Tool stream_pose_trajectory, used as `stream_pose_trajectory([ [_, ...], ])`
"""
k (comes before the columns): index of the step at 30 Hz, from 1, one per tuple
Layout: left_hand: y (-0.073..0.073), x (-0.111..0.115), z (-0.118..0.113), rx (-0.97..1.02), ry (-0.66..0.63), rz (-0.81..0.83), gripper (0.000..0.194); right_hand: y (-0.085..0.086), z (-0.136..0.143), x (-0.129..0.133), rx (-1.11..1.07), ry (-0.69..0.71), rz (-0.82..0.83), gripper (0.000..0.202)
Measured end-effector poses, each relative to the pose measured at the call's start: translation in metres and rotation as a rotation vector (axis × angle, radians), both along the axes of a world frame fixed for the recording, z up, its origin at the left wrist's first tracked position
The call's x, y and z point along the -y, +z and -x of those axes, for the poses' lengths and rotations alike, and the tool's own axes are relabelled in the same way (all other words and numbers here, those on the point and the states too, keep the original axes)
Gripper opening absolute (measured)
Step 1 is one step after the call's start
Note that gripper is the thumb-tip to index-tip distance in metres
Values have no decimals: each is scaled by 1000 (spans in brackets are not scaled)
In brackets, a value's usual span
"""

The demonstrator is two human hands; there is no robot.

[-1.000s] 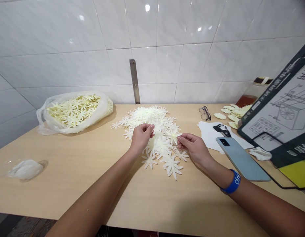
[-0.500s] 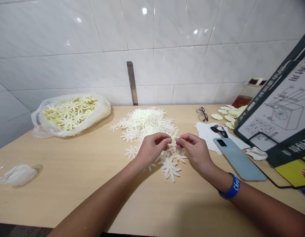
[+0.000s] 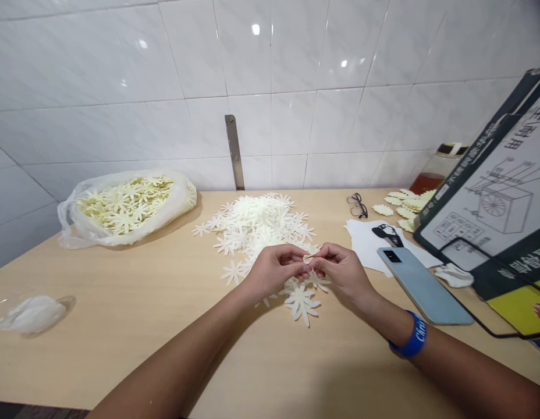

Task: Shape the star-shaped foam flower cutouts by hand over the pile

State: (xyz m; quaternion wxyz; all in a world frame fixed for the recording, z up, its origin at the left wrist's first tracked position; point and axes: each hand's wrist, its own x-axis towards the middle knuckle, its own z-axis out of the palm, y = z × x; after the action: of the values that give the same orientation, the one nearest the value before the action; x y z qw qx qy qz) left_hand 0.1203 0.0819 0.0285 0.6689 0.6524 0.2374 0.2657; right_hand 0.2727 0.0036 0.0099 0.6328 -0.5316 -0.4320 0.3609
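My left hand [image 3: 276, 269] and my right hand [image 3: 340, 267] meet over the table, their fingertips pinched on one small pale cream petal piece [image 3: 311, 256]. The fingers cover most of it, so its full shape is hidden. Behind and below my hands spreads a heap of cream flower-shaped petal cutouts [image 3: 261, 224]. One large cutout [image 3: 301, 301] lies on the table just under my hands, and a few others rest partly behind my left hand. A blue wristband [image 3: 412, 336] circles my right wrist.
At the left lie an open plastic bag [image 3: 183, 201] of yellowish cutouts and a small clear bag [image 3: 34, 314] with white stuff. To the right are a phone [image 3: 427, 291], white paper [image 3: 361, 238], eyeglasses [image 3: 357, 205], leaf-shaped pieces [image 3: 409, 203], a jar [image 3: 436, 169] and a leaning box [image 3: 488, 203].
My hands have drawn closer together, and the small piece between the fingertips now looks folded or turned. The view has tilted slightly; the heap looks unchanged.
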Motion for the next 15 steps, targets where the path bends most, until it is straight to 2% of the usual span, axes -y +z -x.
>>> stream_pose_trajectory([
  [7, 7, -6, 3, 37, -16, 68, 31, -4, -2, -3, -36, 82, -24, 20],
  [11, 6, -8, 2, 53, 55, 102, 28, -6, -2, -3, -45, 120, -55, 20],
  [15, 5, -12, 4, 77, 175, 86, 27, -7, -4, -4, -53, 90, -73, 19],
])
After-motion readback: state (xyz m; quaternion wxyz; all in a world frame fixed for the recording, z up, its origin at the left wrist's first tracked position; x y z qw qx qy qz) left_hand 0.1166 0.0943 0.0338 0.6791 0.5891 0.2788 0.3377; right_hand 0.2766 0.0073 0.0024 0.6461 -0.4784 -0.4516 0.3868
